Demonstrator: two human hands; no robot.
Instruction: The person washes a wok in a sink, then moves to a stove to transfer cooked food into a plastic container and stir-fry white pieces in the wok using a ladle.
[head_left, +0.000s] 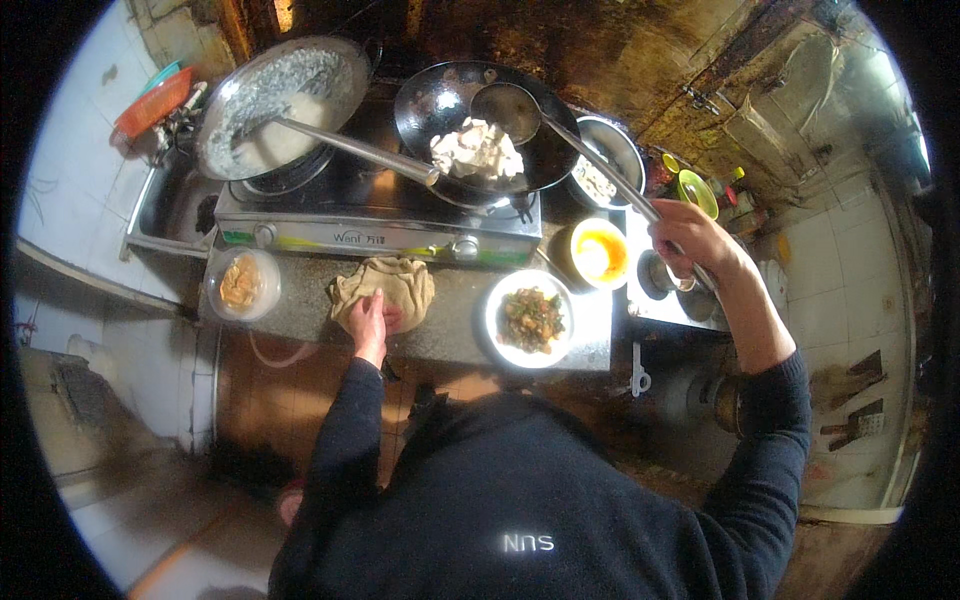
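My right hand (690, 244) grips the long metal handle of a ladle (506, 112), whose bowl rests in a dark wok (420, 105) on the right side of the gas stove. Pale chunks of food (478, 150) lie in that wok beside the ladle. My left hand (373, 319) touches the front of a crumpled tan cloth (390, 281) on the counter; whether its fingers grip the cloth I cannot tell. A plate (491, 330) of chopped food with green bits stands on the counter between my hands.
On the stove's left (315, 232) a second wok (225, 112) holds whitish liquid, and a long handle (360, 150) reaches from it. A plastic tub (262, 307) stands at the counter's left. Near the right wok are a metal bowl (637, 161) and an orange-stained bowl (619, 277). A sink (169, 202) lies left.
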